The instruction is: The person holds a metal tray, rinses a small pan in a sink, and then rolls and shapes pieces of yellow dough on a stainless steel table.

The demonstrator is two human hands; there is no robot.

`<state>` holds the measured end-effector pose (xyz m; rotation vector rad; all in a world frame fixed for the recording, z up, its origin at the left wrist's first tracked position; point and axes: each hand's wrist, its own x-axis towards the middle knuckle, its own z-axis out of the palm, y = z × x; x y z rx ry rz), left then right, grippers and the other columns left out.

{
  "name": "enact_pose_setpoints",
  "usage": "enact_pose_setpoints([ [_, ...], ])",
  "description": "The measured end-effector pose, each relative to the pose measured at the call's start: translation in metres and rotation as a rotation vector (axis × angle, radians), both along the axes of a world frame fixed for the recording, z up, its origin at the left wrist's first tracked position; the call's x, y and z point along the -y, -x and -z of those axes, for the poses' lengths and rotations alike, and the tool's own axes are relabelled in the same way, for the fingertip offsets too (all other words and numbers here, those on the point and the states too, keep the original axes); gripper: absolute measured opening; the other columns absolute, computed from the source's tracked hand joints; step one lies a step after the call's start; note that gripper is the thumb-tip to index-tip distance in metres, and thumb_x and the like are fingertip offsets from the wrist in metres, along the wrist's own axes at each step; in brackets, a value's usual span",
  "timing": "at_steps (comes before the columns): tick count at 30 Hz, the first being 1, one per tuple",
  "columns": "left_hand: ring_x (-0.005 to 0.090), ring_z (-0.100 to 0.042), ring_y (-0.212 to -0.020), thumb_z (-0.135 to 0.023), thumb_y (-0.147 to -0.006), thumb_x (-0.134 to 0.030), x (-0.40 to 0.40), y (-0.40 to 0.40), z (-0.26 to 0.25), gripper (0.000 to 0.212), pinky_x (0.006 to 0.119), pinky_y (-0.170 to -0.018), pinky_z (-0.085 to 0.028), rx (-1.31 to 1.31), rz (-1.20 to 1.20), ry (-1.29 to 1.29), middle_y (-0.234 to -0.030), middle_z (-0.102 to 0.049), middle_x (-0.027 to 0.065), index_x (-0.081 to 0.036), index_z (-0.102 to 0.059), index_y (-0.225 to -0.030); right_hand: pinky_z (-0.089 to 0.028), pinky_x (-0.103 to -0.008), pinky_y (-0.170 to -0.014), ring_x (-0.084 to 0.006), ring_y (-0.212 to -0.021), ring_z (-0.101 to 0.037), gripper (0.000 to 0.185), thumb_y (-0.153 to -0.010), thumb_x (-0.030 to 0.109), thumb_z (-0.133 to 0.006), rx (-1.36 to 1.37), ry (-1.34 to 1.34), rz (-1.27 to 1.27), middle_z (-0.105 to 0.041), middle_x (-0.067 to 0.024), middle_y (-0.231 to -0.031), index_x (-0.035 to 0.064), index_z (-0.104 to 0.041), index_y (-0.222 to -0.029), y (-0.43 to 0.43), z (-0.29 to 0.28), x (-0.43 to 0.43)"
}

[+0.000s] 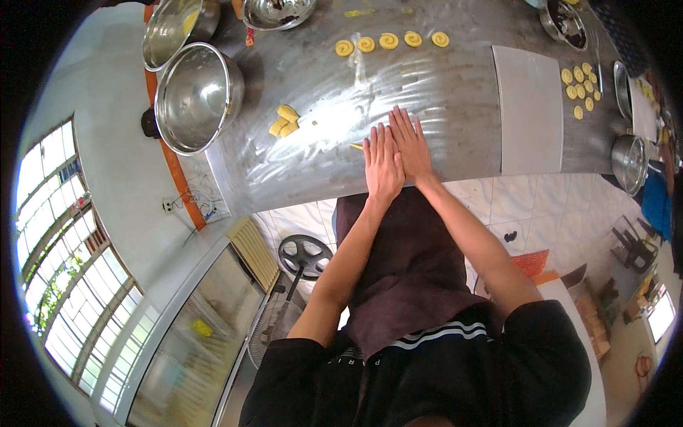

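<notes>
My left hand (383, 163) and my right hand (411, 144) lie flat, side by side and touching, palms down on the steel table near its front edge. A thin tip of a yellow dough strip (356, 145) shows at the left of my left fingers; whatever else lies under the palms is hidden. Several short yellow dough pieces (288, 113) sit in a small heap to the left. Beyond my hands runs a row of coiled yellow dough spirals (388, 41). More dough spirals (579, 92) are grouped at the far right.
A large steel bowl (192, 99) stands at the table's left edge, with another steel bowl (176, 32) behind it. A flat pale board (530, 109) lies right of my hands. At the back right is a bowl with dark contents (564, 24). The steel table (299, 187) ends just before my body.
</notes>
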<state>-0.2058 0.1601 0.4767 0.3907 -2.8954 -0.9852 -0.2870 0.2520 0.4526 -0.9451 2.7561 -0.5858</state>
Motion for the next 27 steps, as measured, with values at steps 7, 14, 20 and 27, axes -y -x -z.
enact_pose_setpoints([
  [7, 0.0380, -0.052, -0.124, -0.064, -0.091, -0.004, 0.027, 0.002, -0.010, 0.045, 0.054, -0.114, -0.036, -0.099, 0.007, 0.213, -0.132, -0.057, 0.0176, -0.005, -0.058, -0.135, -0.014, -0.0519, -0.128, -0.0333, -0.158, -0.022, 0.061, -0.103, 0.018, -0.036, -0.015, 0.212, 0.025, -0.026, -0.0192, -0.169, -0.0017, -0.029, -0.160, 0.063, -0.012, 0.014],
  [14, 0.0354, -0.056, -0.099, -0.065, -0.096, -0.012, 0.071, 0.019, -0.024, 0.014, 0.048, -0.088, -0.045, -0.079, 0.110, 0.174, -0.102, -0.058, 0.0153, -0.006, -0.059, -0.107, -0.015, -0.0530, -0.127, -0.0356, -0.157, -0.022, 0.057, -0.107, 0.020, -0.031, 0.096, 0.166, 0.102, -0.025, -0.0200, -0.169, -0.0015, -0.031, -0.160, 0.006, -0.009, 0.003],
  [20, 0.0354, -0.065, -0.082, -0.066, -0.098, -0.013, 0.081, 0.036, -0.033, 0.016, 0.046, -0.074, -0.051, 0.171, -0.017, -0.233, -0.092, -0.065, 0.0169, -0.001, -0.062, -0.108, -0.015, -0.0524, -0.127, -0.0358, -0.157, -0.022, 0.055, -0.109, 0.023, -0.032, 0.022, 0.291, 0.084, -0.027, -0.0197, -0.169, -0.0016, -0.033, -0.158, 0.034, -0.015, 0.016],
  [27, 0.0311, -0.071, -0.083, -0.071, -0.092, -0.006, 0.094, 0.027, -0.026, 0.010, 0.039, -0.074, -0.054, 0.241, -0.119, -0.445, -0.094, -0.070, 0.0193, -0.001, -0.073, -0.101, -0.015, -0.0538, -0.127, -0.0362, -0.157, -0.022, 0.057, -0.108, 0.024, -0.035, 0.019, 0.238, 0.081, -0.027, -0.0203, -0.168, -0.0023, -0.033, -0.158, 0.030, -0.003, 0.022],
])
